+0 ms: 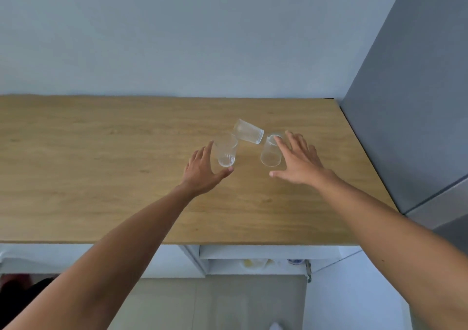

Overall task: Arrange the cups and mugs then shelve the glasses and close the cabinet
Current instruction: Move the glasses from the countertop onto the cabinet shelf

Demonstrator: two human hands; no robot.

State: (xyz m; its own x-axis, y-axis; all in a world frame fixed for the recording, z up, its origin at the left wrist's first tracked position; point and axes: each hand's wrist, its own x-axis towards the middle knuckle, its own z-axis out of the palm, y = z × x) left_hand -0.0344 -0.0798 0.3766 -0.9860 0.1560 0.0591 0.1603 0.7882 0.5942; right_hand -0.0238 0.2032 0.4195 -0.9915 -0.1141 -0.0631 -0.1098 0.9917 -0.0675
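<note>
Three clear ribbed glasses sit on the wooden counter (101, 177). The left glass (226, 152) stands upright. The middle glass (248, 131) lies on its side behind the other two. The right glass (270, 153) is tilted or upside down with its wide rim toward me. My left hand (202, 171) is open just left of the upright glass, thumb tip near its base. My right hand (298, 160) is open, fingers spread, just right of the right glass, with fingertips over its far end.
A grey wall rises behind the counter and a grey tall panel (405, 101) bounds it on the right. Below the front edge an open white cabinet (253, 261) shows a shelf with a yellowish item and a blue one. Its door (354, 291) stands open.
</note>
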